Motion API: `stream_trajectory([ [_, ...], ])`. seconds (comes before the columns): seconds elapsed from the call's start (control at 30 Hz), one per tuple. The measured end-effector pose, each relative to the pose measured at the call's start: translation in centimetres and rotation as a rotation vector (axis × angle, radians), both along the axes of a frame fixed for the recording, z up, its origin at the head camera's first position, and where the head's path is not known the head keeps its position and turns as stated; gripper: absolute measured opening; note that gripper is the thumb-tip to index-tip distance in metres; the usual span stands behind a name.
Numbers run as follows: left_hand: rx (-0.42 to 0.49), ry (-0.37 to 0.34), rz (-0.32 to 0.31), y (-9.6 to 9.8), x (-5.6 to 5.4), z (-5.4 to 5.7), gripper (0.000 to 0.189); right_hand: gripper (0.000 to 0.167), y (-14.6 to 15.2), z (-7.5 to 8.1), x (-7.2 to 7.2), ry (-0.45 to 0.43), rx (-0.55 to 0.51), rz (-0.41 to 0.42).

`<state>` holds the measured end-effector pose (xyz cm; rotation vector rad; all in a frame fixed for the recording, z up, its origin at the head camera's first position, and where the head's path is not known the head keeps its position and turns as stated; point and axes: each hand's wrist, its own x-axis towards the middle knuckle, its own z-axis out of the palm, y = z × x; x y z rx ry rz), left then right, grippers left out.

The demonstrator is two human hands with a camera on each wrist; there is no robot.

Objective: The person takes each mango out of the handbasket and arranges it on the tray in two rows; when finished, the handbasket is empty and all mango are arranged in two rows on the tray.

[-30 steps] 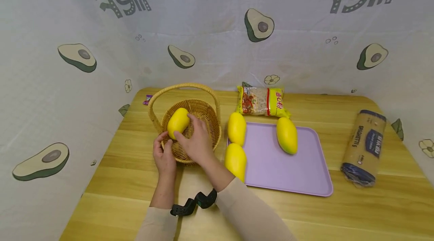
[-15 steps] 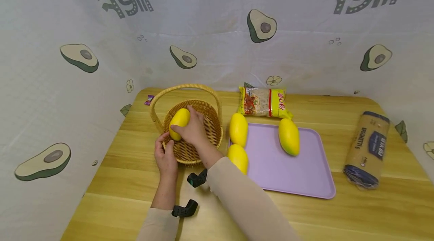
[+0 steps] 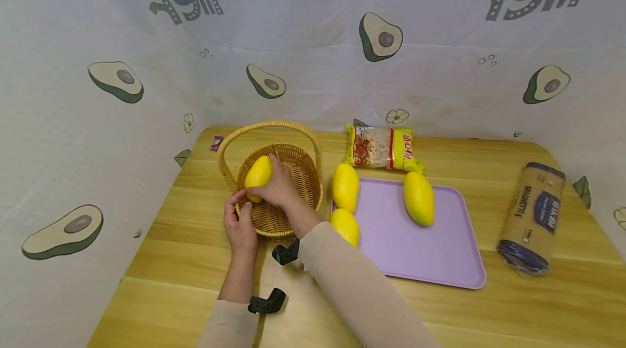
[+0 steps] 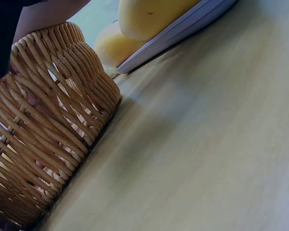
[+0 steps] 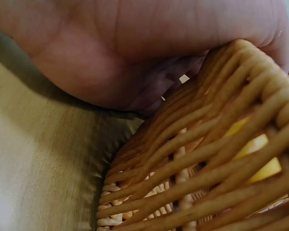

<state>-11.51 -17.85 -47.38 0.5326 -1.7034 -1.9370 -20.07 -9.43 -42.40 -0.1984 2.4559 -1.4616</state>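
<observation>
My right hand (image 3: 280,187) reaches into the round wicker basket (image 3: 307,185) and grips a yellow mango (image 3: 259,171) at its left inner side. My left hand (image 3: 242,232) holds the basket's near-left rim, its fingertips close to the mango's lower end. In the right wrist view, a hand (image 5: 149,43) closes over the rim of the basket (image 5: 207,154), and yellow shows through the weave. The left wrist view shows the basket's wall (image 4: 53,115) from low down. How the right fingers lie on the mango's far side is hidden.
Right of the basket, a lilac tray (image 3: 420,255) bears a mango (image 3: 418,199); two more mangoes (image 3: 345,188) lie along its left edge. Behind are a noodle bag (image 3: 381,148) and a small purple packet (image 3: 216,143). A spaghetti pack (image 3: 533,217) lies far right.
My right hand has shifted its hold farther around the mango, its forearm now covering more of the nearer mango by the tray. My left hand has stayed at the rim.
</observation>
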Motion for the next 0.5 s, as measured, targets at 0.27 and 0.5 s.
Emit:
stream_trajectory([
  [0.27,0.006,0.004,0.001,0.11,0.07,0.11,0.029,0.109,-0.03,-0.21,-0.11,0.001,-0.018,0.016],
  [0.5,-0.017,0.005,0.02,0.22,0.18,0.25,0.032,0.108,-0.03,-0.06,0.03,0.015,-0.005,0.042],
])
